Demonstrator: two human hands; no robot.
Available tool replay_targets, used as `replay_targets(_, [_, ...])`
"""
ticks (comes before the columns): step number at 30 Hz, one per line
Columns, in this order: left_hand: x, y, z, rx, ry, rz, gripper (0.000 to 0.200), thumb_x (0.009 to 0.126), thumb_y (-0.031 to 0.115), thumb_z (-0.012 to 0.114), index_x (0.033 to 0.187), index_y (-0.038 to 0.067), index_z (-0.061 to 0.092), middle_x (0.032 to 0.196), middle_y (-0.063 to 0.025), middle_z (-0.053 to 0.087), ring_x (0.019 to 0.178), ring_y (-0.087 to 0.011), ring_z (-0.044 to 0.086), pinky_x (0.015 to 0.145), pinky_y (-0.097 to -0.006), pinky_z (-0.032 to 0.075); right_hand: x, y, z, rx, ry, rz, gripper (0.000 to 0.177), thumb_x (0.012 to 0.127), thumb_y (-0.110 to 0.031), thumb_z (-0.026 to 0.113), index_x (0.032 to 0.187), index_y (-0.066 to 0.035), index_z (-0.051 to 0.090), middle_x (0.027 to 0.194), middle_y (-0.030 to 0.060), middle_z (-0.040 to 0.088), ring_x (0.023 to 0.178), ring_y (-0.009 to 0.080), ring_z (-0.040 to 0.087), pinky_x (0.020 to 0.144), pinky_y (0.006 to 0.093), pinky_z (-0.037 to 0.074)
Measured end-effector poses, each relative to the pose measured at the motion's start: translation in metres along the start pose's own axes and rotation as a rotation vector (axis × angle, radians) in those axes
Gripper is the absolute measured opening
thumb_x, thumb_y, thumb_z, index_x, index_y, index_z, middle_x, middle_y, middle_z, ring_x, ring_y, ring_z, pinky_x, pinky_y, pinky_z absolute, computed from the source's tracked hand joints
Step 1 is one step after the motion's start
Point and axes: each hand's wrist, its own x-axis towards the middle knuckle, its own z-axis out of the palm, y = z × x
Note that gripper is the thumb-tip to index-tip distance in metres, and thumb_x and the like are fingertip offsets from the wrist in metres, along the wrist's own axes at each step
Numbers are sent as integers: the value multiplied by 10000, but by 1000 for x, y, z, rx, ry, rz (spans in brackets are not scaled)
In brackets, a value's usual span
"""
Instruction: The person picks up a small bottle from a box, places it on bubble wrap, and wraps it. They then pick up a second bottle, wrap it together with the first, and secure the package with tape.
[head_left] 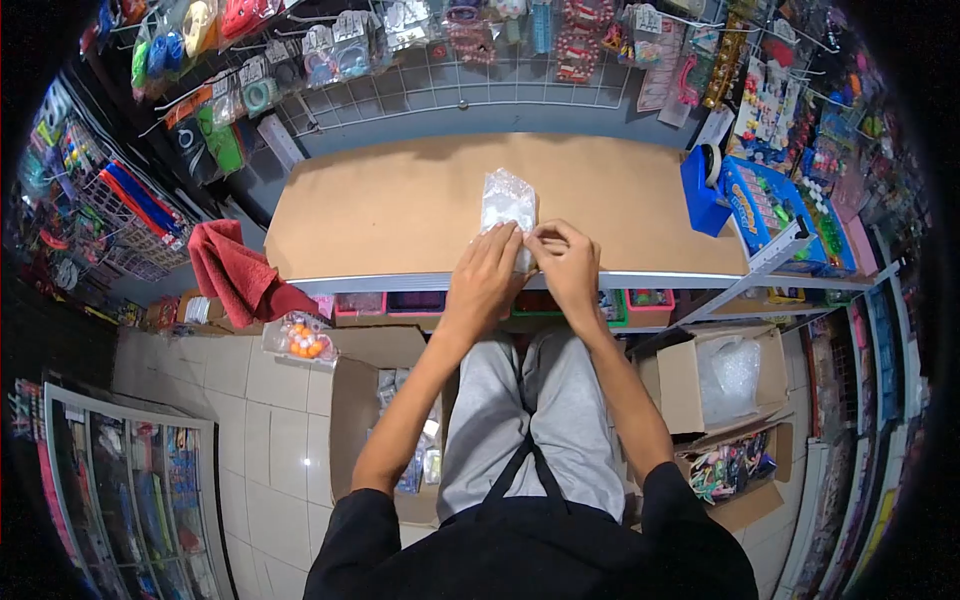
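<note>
A clear plastic packet (508, 197) with something whitish inside lies on the brown table (400, 215), close to its front edge. My left hand (487, 272) rests on the packet's lower part, fingers stretched out and side by side. On the right side of the packet, my right hand (566, 262) pinches its edge between thumb and fingertips. The lower end of the packet is partly hidden by both hands.
A red cloth (235, 270) hangs at the table's left corner. A blue tape dispenser (706, 190) and blue boxes (765, 215) stand at the right. Open cartons (725, 380) flank my legs on the tiled floor. Packaged goods hang behind the table.
</note>
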Motion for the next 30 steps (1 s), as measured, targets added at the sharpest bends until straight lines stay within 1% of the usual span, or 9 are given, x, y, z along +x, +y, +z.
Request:
replay_targets(3, [-1,-10,-28,-73,-83,63,567,812,174,669,1326,27,480,1433,-147,485,1378,-328,405,1185,-477,257,-10,-12,2,-86,-46,-4,152,860,-115,719,909,25,682,834,155,728,780,230,741,702,317,569])
replay_targets(7, [-8,-34,-41,-68,-184,102,524,838,201,615,1321,30,508,1476,-77,459,1425,-282,348,1206,-484,208,-12,-10,0,-143,-152,-17,210,842,-190,744,944,-11,702,830,137,732,805,219,740,708,333,564])
replay_targets(10, [-5,-36,-44,-54,-217,122,520,832,186,605,1317,23,512,1489,-84,443,1433,-281,334,1207,-481,209,24,1,-19,-207,-101,-29,245,861,-247,719,950,-19,704,837,117,739,801,251,734,735,350,561])
replay_targets(12, [-5,-39,-44,-45,-233,144,515,829,159,599,1322,36,513,1500,-84,431,1439,-278,323,1210,-479,206,58,-5,-31,-287,-65,-128,281,882,-272,691,1011,-23,699,945,146,736,894,271,719,811,367,545])
replay_targets(15, [-2,-46,-47,-69,-257,187,514,825,120,591,1329,58,515,1510,-83,420,1441,-279,319,1214,-478,202,102,7,-33,-390,-258,-425,321,891,-270,664,1103,-30,687,1096,172,707,1016,291,683,891,387,517])
replay_targets(18, [4,-55,-51,-49,-225,207,472,821,45,584,1290,90,556,1509,-77,420,1415,-291,357,1199,-462,250,127,25,-31,-308,-732,-255,347,887,-236,651,1168,-33,671,1203,176,667,1096,297,645,942,390,491])
replay_targets(19, [5,-57,-54,-33,-197,207,459,817,33,590,1273,89,569,1491,-76,438,1397,-296,380,1181,-458,285,129,28,-32,-416,-784,-393,347,883,-214,650,1179,-34,669,1129,160,699,1039,264,663,913,378,505])
replay_targets(26, [-1,-57,-36,-109,-73,99,480,763,-39,650,1229,68,607,1288,-115,578,1201,-336,542,1008,-455,456,92,18,-53,-243,-795,-137,221,889,-129,677,1077,-14,690,956,120,723,849,189,671,803,330,534])
replay_targets(30, [-8,-44,-38,-118,-73,87,418,812,-49,607,1223,28,584,1399,-152,526,1308,-370,480,1067,-459,427,71,3,-64,-257,-750,-196,185,887,-112,684,1033,1,688,910,114,710,808,185,664,767,331,533])
